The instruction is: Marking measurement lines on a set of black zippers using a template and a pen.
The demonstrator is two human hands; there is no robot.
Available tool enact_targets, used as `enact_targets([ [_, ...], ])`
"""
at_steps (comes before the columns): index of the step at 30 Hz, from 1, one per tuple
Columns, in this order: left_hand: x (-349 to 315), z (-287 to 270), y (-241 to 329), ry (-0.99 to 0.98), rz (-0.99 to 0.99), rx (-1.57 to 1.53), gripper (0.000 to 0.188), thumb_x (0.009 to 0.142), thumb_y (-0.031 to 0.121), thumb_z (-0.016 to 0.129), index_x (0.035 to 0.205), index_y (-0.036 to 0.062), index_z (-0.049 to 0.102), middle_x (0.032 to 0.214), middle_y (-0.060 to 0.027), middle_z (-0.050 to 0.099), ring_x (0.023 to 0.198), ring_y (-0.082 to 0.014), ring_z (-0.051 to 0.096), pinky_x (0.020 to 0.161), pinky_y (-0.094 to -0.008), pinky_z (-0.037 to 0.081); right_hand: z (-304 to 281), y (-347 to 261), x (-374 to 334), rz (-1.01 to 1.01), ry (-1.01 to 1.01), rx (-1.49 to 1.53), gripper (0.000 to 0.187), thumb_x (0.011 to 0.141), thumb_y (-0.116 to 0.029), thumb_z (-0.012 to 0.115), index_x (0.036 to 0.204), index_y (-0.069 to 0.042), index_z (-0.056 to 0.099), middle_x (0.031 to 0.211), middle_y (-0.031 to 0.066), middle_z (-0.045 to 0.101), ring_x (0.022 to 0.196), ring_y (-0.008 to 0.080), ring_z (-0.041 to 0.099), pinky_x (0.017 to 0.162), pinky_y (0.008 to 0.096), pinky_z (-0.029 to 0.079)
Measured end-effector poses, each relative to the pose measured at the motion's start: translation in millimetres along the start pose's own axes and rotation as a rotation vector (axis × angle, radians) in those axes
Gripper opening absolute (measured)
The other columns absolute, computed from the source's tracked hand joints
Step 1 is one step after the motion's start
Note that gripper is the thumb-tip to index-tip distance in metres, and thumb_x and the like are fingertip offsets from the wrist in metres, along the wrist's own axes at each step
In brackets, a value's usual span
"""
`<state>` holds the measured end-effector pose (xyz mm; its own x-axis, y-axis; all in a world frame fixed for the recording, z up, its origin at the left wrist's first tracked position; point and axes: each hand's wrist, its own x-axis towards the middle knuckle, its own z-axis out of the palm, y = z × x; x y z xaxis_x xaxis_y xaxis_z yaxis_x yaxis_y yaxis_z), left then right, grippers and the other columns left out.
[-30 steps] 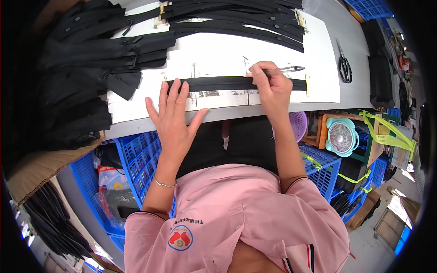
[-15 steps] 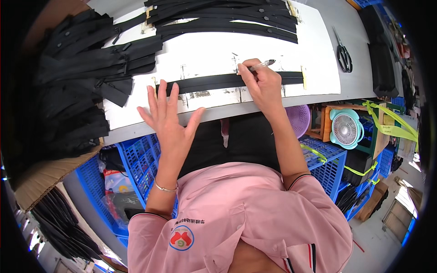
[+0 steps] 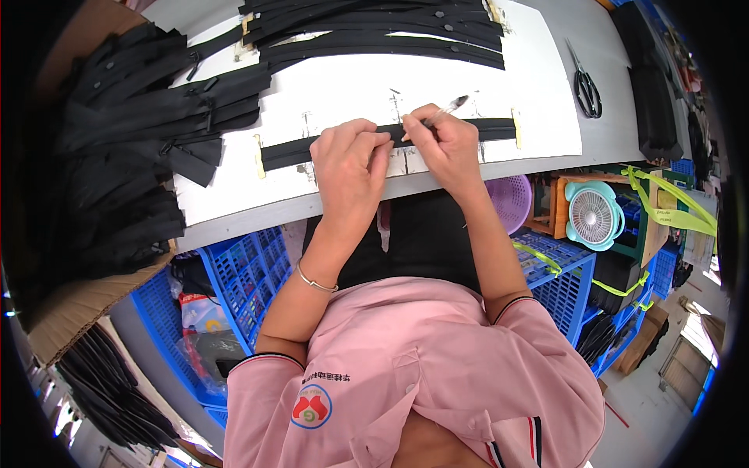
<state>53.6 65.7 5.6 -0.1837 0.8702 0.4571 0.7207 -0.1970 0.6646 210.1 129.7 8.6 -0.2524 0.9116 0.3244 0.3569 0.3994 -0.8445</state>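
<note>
A long black zipper strip (image 3: 289, 153) lies across a marked white board (image 3: 328, 93) in front of me. My left hand (image 3: 349, 160) rests on the middle of the strip, fingers bent and drawn together with the thumb at its edge. Just to its right, my right hand (image 3: 446, 152) grips a clear pen (image 3: 452, 106) with a dark cap end pointing up and right. The pen's tip is hidden by the fingers, close to the strip. Yellow tape (image 3: 260, 158) marks the board at the strip's left end, and another yellow piece (image 3: 517, 129) sits at the right end.
More black zipper strips (image 3: 382, 47) lie along the board's far side. A heap of them (image 3: 117, 132) covers the left. Black scissors (image 3: 587, 93) lie at the right. Below the table edge are blue crates (image 3: 242, 273), a purple basket (image 3: 511, 204) and a teal fan (image 3: 594, 217).
My left hand has moved right from the strip's left end to its middle, and its spread fingers have drawn together. My right hand stays near the same spot with the pen.
</note>
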Motion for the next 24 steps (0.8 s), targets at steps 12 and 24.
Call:
enact_targets([
  [12, 1, 1, 2, -0.008, -0.001, 0.006, 0.012, 0.080, 0.007, 0.081, 0.091, 0.0077, 0.075, 0.102, -0.0033, 0.071, 0.097, -0.0226, 0.063, 0.089, -0.0369, 0.043, -13, -2, 0, -0.089, -0.171, -0.051, 0.015, 0.092, -0.005, 0.068, 0.079, 0.002, 0.067, 0.076, 0.0075, 0.071, 0.061, 0.0122, 0.063, 0.055, 0.0264, 0.046],
  [24, 3, 10, 14, -0.043, -0.008, 0.089, 0.014, 0.083, 0.006, 0.079, 0.096, 0.0088, 0.075, 0.107, -0.0044, 0.071, 0.103, -0.0240, 0.063, 0.094, -0.0379, 0.042, -94, 52, 2, 0.188, 0.168, 0.124, 0.016, 0.102, -0.016, 0.067, 0.095, -0.001, 0.071, 0.074, -0.0023, 0.066, 0.064, 0.0026, 0.049, 0.057, 0.0215, 0.041],
])
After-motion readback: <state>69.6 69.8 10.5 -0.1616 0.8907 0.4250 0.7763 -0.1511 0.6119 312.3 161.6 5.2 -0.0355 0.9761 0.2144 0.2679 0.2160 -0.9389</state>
